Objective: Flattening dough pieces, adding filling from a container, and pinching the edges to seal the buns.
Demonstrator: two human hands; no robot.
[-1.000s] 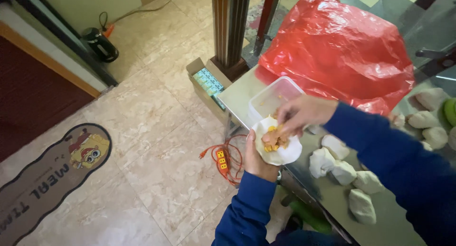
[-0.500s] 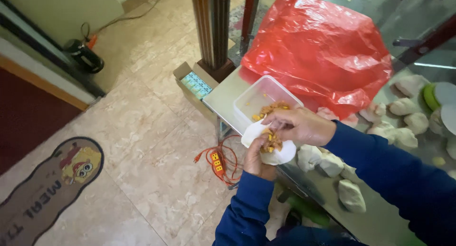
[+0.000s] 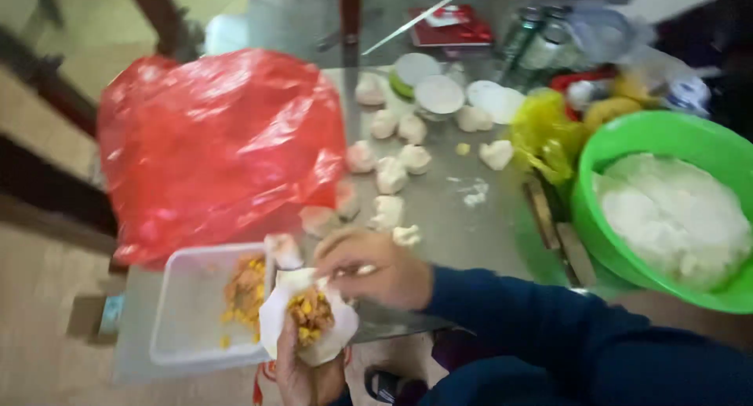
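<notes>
One view only, head cam, worn by the person, looking down and fwd over a grey table (image 3: 463,218). Near edge of frame sits close to the body: blue sleeves and both hands at bottom centre, floor showing bottom left. Far side of table runs toward the top (blurred there). Slight tilt. No 2nd view, so nothing shared.
</notes>
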